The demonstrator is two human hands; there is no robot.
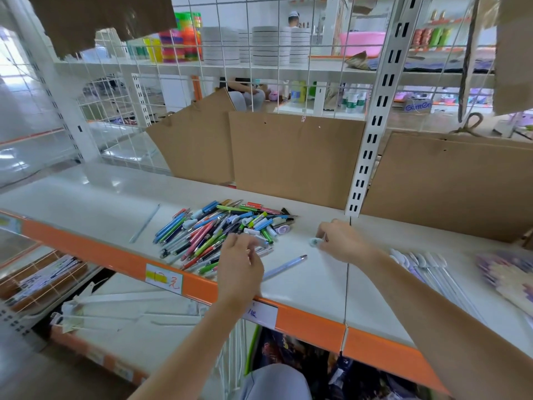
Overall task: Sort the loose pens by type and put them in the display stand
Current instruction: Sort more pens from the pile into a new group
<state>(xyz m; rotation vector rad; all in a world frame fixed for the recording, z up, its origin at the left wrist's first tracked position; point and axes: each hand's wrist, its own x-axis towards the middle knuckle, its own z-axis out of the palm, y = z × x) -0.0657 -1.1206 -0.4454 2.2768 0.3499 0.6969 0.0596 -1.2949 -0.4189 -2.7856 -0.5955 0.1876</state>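
Pens (pixel 219 232) of many colours were heaped loosely on the white shelf (pixel 305 287), midway between its orange front edge and the cardboard sheets (pixel 294 157) stood along its back. The left hand (pixel 240 264) was held at the near side of the heap, fingers curled; whether a pen was pinched could not be told. The right hand (pixel 344 241) was closed on a small pale capped piece (pixel 315 241), just right of the heap. One lilac pen (pixel 284 267) lay apart between the hands.
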